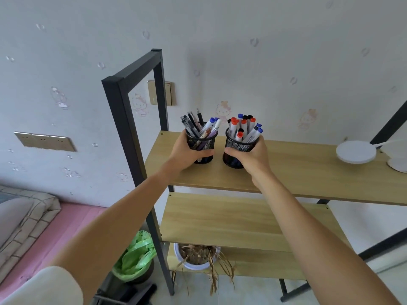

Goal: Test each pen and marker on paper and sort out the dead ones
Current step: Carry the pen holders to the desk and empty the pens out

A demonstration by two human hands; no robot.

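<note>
Head camera view, looking forward and down along two outstretched bare arms toward a wooden shelf (pixel 308 170) in a black metal frame (pixel 119 111) against pale patterned wallpaper. At far left lies a bed with a pink sheet (pixel 55 234); low beside the frame stands a bin with a green bag (pixel 134 258). On the shelf's top board, the left hand (pixel 187 153) wraps its fingers and thumb around a black mesh cup of pens (pixel 201 142), the pens leaning loosely above the rim. Just beside it, apart by a small gap, the right hand (pixel 253 157) grips a second black mesh cup of markers (pixel 239 146) with red, blue and black caps. Further right on the same board sits a white round lamp base (pixel 355 151). Below, a potted dried plant (pixel 198 256) rests on the lowest board. No paper is visible. Likely risk: if either cup tilts while being lifted off, the loose pens or markers could slide out and scatter on the floor.
</note>
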